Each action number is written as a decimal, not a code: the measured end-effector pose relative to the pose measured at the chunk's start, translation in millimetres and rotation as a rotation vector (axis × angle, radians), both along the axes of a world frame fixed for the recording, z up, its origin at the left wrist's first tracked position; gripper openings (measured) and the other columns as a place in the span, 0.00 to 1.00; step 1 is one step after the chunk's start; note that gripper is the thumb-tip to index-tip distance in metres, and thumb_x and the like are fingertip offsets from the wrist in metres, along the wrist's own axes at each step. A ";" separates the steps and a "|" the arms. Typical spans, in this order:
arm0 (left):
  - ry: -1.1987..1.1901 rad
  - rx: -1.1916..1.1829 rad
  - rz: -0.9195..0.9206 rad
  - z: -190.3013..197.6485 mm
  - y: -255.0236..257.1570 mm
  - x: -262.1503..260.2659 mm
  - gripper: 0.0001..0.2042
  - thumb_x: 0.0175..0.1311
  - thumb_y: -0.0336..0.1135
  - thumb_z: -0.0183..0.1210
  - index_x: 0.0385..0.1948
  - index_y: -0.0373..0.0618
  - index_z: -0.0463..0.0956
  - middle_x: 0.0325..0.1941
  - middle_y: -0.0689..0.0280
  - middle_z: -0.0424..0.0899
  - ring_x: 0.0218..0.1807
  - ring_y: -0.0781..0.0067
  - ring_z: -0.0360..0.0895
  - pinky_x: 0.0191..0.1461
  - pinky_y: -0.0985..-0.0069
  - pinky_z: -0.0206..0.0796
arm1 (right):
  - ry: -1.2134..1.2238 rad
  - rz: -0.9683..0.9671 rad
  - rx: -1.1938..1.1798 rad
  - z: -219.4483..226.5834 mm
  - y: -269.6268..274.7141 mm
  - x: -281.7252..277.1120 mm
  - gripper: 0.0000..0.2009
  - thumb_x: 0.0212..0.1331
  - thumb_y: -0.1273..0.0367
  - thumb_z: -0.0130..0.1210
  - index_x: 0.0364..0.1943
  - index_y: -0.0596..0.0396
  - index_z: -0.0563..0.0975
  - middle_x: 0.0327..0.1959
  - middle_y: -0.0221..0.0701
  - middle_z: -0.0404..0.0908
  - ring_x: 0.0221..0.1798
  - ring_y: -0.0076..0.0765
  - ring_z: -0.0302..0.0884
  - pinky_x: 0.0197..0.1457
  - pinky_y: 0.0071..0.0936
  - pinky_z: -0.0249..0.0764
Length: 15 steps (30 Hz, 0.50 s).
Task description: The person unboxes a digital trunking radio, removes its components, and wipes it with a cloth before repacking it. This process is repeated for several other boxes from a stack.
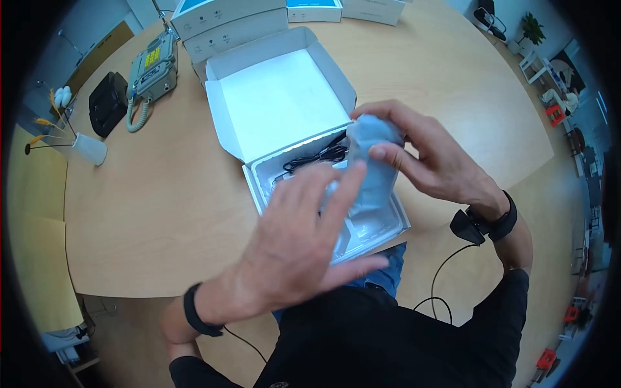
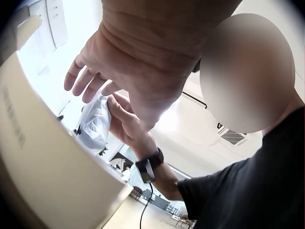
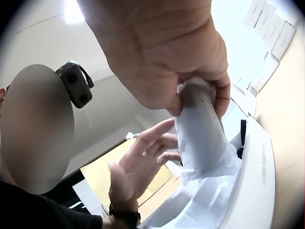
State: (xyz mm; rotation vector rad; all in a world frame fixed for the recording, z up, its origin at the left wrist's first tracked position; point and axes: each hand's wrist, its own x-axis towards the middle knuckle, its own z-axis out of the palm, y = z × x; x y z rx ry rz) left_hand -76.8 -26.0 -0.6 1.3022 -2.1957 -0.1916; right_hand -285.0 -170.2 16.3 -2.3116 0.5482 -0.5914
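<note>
My right hand [image 1: 440, 155] grips the upper end of a long object wrapped in a whitish translucent bag [image 1: 376, 184]; the wrapping hides what is inside. It is held over a white cardboard box [image 1: 278, 97] with its lid folded back. In the right wrist view, thumb and fingers close round the top of the wrapped object [image 3: 200, 129]. My left hand [image 1: 291, 233], a little blurred, spreads its fingers beside the bag, over the near left part of the box. Inside the box lie a clear plastic tray [image 1: 372, 227] and a coiled black cable [image 1: 333, 153].
Behind the open box stand stacked white-and-blue boxes [image 1: 233, 31]. A grey desk phone [image 1: 154, 68] with yellow keys, a black stand [image 1: 108, 103] and a white vase [image 1: 89, 150] with dried stems are at the left. The curved table edge runs close to the body.
</note>
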 end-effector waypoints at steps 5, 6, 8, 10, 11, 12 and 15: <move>0.041 0.029 0.075 -43.4 20.0 -11.5 0.49 0.51 0.50 0.76 0.72 0.35 0.59 0.65 0.46 0.66 0.67 0.40 0.67 0.68 0.52 0.64 | 0.159 0.104 0.155 -11.0 -0.4 5.2 0.17 0.75 0.63 0.52 0.60 0.59 0.72 0.37 0.42 0.84 0.38 0.43 0.82 0.41 0.37 0.75; 0.046 0.039 0.085 -44.2 21.1 -10.9 0.49 0.51 0.50 0.76 0.72 0.35 0.59 0.65 0.46 0.66 0.67 0.40 0.67 0.68 0.52 0.64 | 0.204 0.144 0.117 -10.8 3.2 7.0 0.16 0.75 0.64 0.51 0.59 0.59 0.73 0.37 0.41 0.84 0.39 0.46 0.82 0.44 0.38 0.74; 0.042 0.052 0.108 -43.7 20.0 -8.4 0.49 0.50 0.47 0.77 0.72 0.37 0.59 0.65 0.46 0.65 0.67 0.39 0.67 0.69 0.50 0.63 | 0.166 0.152 -0.150 -25.5 13.3 6.9 0.14 0.73 0.69 0.50 0.58 0.57 0.76 0.41 0.40 0.85 0.48 0.49 0.82 0.57 0.43 0.70; 0.035 0.068 0.116 -43.9 20.9 -8.7 0.47 0.50 0.47 0.77 0.71 0.38 0.61 0.65 0.46 0.65 0.68 0.39 0.66 0.69 0.49 0.63 | 0.189 0.067 -0.315 -45.8 18.6 3.7 0.15 0.70 0.70 0.52 0.58 0.57 0.77 0.44 0.38 0.84 0.52 0.47 0.81 0.62 0.44 0.67; 0.022 0.074 0.119 -43.7 20.6 -8.3 0.46 0.50 0.47 0.77 0.70 0.39 0.62 0.64 0.47 0.66 0.69 0.39 0.66 0.70 0.49 0.63 | 0.206 -0.023 -0.490 -52.1 20.6 2.4 0.17 0.67 0.71 0.54 0.58 0.56 0.77 0.46 0.37 0.84 0.56 0.45 0.79 0.66 0.44 0.64; 0.023 0.082 0.116 -43.0 20.5 -7.9 0.46 0.50 0.47 0.77 0.70 0.39 0.62 0.64 0.47 0.66 0.69 0.39 0.66 0.70 0.49 0.63 | 0.208 -0.025 -0.482 -56.5 24.5 0.5 0.17 0.67 0.71 0.54 0.58 0.56 0.77 0.46 0.37 0.84 0.56 0.45 0.79 0.66 0.44 0.64; -0.056 0.107 0.089 -39.7 16.8 -6.3 0.42 0.53 0.49 0.74 0.69 0.42 0.66 0.68 0.49 0.66 0.72 0.41 0.63 0.70 0.50 0.63 | 0.186 -0.051 -0.505 -61.6 29.7 -3.3 0.20 0.61 0.73 0.56 0.58 0.57 0.78 0.52 0.36 0.82 0.60 0.43 0.77 0.68 0.44 0.63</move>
